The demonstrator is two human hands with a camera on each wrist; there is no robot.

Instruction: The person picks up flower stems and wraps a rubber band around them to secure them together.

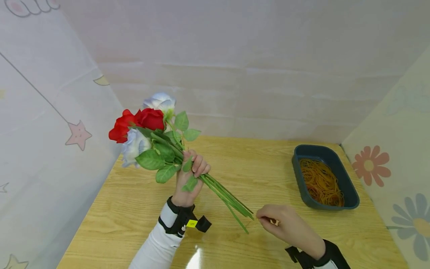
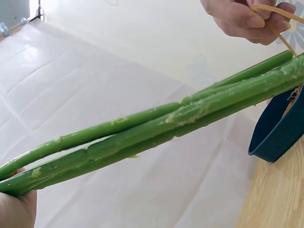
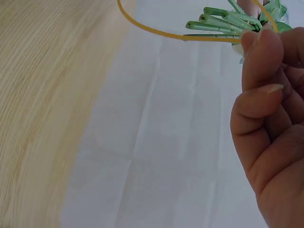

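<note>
My left hand [image 1: 189,175] grips a bunch of artificial roses [image 1: 147,130], red and white heads up to the left, green stems [image 1: 225,196] slanting down to the right. In the left wrist view the stems [image 2: 156,128] cross the frame. My right hand [image 1: 279,222] sits just past the stem ends and pinches a yellow rubber band [image 1: 274,222]. The band [image 3: 190,35] shows as a loop in front of the stem tips [image 3: 223,23] in the right wrist view, and also in the right hand's fingers [image 2: 247,19] in the left wrist view.
A dark blue tray [image 1: 349,194] holding several rubber bands [image 1: 320,183] stands at the right on the wooden table [image 1: 134,209]. Pale patterned curtains close in the back and both sides.
</note>
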